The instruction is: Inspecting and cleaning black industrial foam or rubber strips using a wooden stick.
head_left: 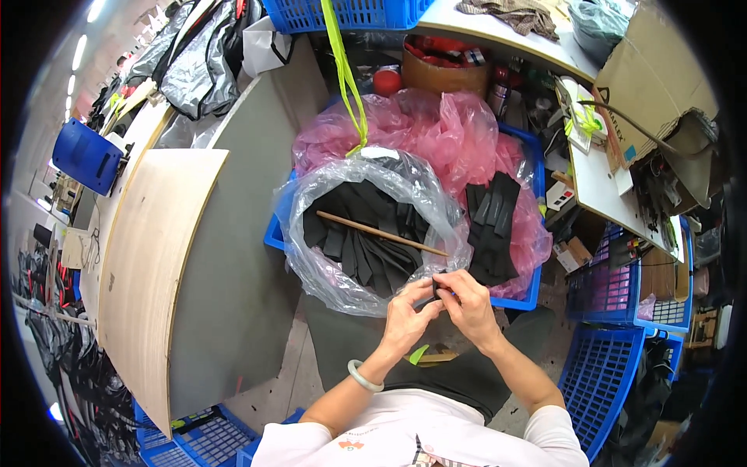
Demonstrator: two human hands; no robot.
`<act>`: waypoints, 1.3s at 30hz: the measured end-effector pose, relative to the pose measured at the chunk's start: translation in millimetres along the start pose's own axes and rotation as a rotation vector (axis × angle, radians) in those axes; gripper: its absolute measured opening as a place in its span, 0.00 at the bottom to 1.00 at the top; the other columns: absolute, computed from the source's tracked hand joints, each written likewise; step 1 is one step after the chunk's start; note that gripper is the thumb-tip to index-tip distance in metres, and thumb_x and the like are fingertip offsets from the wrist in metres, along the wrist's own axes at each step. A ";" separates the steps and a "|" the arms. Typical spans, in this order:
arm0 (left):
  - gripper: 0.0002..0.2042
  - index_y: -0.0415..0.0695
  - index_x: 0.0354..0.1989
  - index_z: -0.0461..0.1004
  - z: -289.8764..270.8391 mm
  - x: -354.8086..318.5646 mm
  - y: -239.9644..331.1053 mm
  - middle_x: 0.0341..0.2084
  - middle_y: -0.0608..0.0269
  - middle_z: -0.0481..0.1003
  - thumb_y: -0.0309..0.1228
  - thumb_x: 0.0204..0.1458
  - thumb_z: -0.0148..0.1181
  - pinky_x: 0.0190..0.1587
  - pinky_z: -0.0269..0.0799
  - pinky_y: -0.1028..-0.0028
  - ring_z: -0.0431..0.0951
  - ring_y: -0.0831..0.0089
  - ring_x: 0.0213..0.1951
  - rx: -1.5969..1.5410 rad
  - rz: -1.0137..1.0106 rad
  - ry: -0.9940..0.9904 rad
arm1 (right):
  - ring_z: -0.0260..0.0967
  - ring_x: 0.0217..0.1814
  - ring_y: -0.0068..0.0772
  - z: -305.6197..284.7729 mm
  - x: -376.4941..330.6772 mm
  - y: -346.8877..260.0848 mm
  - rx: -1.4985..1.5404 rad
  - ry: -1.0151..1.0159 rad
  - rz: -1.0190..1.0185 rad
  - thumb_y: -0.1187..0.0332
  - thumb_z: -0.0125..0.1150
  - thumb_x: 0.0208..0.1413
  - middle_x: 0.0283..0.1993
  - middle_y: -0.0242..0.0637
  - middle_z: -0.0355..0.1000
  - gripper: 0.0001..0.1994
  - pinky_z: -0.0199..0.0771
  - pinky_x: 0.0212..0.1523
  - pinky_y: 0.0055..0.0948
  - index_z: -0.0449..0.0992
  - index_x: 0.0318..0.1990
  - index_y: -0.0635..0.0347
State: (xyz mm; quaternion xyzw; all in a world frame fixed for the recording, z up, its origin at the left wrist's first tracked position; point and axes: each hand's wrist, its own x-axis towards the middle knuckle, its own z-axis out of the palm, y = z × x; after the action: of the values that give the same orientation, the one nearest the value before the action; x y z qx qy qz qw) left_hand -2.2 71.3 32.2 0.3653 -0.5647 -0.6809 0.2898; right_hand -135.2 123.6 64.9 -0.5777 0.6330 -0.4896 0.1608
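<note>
My left hand (408,317) and my right hand (470,310) meet in front of my lap, fingertips pinched together. Between them is a small dark strip (436,289), mostly hidden by the fingers. Just beyond the hands, a clear plastic bag (327,286) stands with its mouth spread wide. Many black strips (366,261) lie inside it. A thin wooden stick (373,231) slants across the bag's mouth, its right end close to my fingers. To the right, more flat black strips (492,222) rest in a pink plastic bag (459,136).
A blue crate (532,292) holds both bags. A grey panel (241,257) and a wooden board (156,265) stand at my left. A yellow-green strap (342,70) hangs from above. Blue crates (603,373) are stacked on the right, below a white worktop (611,198). A cardboard drum (443,74) sits behind.
</note>
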 end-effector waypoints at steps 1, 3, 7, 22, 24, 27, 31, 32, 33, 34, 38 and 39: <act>0.15 0.32 0.41 0.75 0.4 0.7 4.6 0.49 0.54 0.70 0.29 0.47 0.62 0.36 0.76 0.76 0.75 0.67 0.44 -0.140 -0.083 -0.050 | 0.72 0.30 0.33 -1.0 -0.1 1.0 -0.013 0.002 -0.018 0.83 0.57 0.45 0.32 0.41 0.70 0.12 0.72 0.28 0.25 0.74 0.39 0.67; 0.15 0.31 0.41 0.75 0.4 3.0 13.5 0.49 0.54 0.69 0.29 0.49 0.61 0.36 0.76 0.75 0.75 0.68 0.43 -0.284 -0.157 -0.099 | 0.72 0.29 0.31 -5.7 1.6 4.7 -0.007 -0.003 -0.020 0.83 0.57 0.46 0.32 0.41 0.71 0.11 0.72 0.27 0.24 0.74 0.39 0.67; 0.13 0.31 0.41 0.75 -1.6 7.8 16.5 0.49 0.55 0.69 0.28 0.52 0.57 0.36 0.76 0.76 0.76 0.71 0.40 -0.473 -0.245 -0.204 | 0.71 0.26 0.27 -5.1 3.5 6.0 0.016 -0.021 0.011 0.83 0.57 0.46 0.30 0.39 0.70 0.10 0.72 0.24 0.22 0.74 0.38 0.67; 0.09 0.35 0.31 0.74 19.7 27.5 26.9 0.29 0.53 0.75 0.29 0.47 0.61 0.29 0.72 0.69 0.77 0.64 0.27 0.541 0.281 0.142 | 0.68 0.24 0.38 -6.9 -2.1 36.7 -0.155 0.261 0.142 0.83 0.54 0.43 0.28 0.44 0.67 0.07 0.67 0.24 0.31 0.72 0.32 0.66; 0.16 0.35 0.44 0.71 31.1 29.2 -3.8 0.34 0.59 0.75 0.32 0.51 0.60 0.36 0.74 0.75 0.76 0.74 0.35 0.231 0.200 0.033 | 0.66 0.23 0.26 2.5 5.1 28.3 0.042 0.286 0.239 0.83 0.54 0.46 0.27 0.38 0.68 0.11 0.67 0.24 0.24 0.74 0.38 0.66; 0.17 0.33 0.46 0.70 27.5 33.8 -16.5 0.36 0.59 0.75 0.31 0.52 0.60 0.39 0.73 0.78 0.75 0.76 0.37 0.039 0.093 -0.038 | 0.62 0.24 0.13 4.7 -3.5 39.2 0.357 0.251 0.361 0.82 0.56 0.48 0.27 0.29 0.67 0.13 0.64 0.24 0.16 0.74 0.43 0.65; 0.11 0.34 0.39 0.74 25.6 31.7 -16.2 0.31 0.56 0.77 0.28 0.49 0.59 0.35 0.73 0.76 0.77 0.75 0.33 0.204 0.100 0.016 | 0.68 0.24 0.21 0.3 -4.2 18.6 0.390 0.256 0.410 0.81 0.57 0.47 0.27 0.33 0.68 0.12 0.69 0.24 0.24 0.73 0.41 0.66; 0.09 0.35 0.36 0.75 29.5 29.4 -7.2 0.29 0.55 0.77 0.26 0.48 0.59 0.32 0.73 0.75 0.78 0.73 0.31 0.435 0.164 0.106 | 0.70 0.24 0.28 -0.2 -4.6 18.1 0.185 0.267 0.294 0.81 0.57 0.46 0.28 0.37 0.68 0.12 0.70 0.24 0.27 0.73 0.40 0.66; 0.05 0.35 0.28 0.75 35.0 30.4 -3.9 0.24 0.52 0.75 0.23 0.43 0.57 0.27 0.71 0.70 0.78 0.64 0.25 0.586 0.351 0.197 | 0.71 0.25 0.34 -1.2 -5.2 18.3 -0.019 0.273 0.179 0.82 0.56 0.45 0.28 0.40 0.68 0.11 0.71 0.25 0.31 0.73 0.39 0.67; 0.05 0.35 0.28 0.75 36.8 30.1 -0.3 0.24 0.52 0.75 0.23 0.43 0.57 0.27 0.71 0.70 0.78 0.64 0.25 0.587 0.354 0.191 | 0.71 0.25 0.34 -0.7 -6.4 20.6 -0.020 0.280 0.180 0.82 0.56 0.45 0.28 0.40 0.68 0.11 0.71 0.25 0.31 0.73 0.39 0.67; 0.03 0.36 0.22 0.71 41.1 29.0 3.6 0.21 0.53 0.72 0.23 0.41 0.57 0.28 0.69 0.65 0.74 0.55 0.25 0.737 0.526 0.309 | 0.70 0.27 0.47 -1.9 -9.5 27.0 -0.183 0.259 0.099 0.82 0.56 0.42 0.30 0.47 0.68 0.09 0.71 0.26 0.36 0.71 0.34 0.66; 0.03 0.37 0.21 0.70 41.8 28.5 3.2 0.21 0.54 0.71 0.23 0.41 0.57 0.30 0.69 0.64 0.74 0.55 0.26 0.716 0.577 0.318 | 0.70 0.28 0.49 -2.9 -9.0 26.7 -0.196 0.257 0.096 0.81 0.56 0.42 0.30 0.47 0.69 0.08 0.71 0.26 0.38 0.71 0.33 0.66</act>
State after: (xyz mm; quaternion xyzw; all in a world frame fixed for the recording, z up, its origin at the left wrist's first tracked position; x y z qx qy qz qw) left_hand -52.8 71.0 34.4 0.3700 -0.7905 -0.2713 0.4058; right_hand -150.2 128.9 41.5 -0.4923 0.7199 -0.4872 0.0447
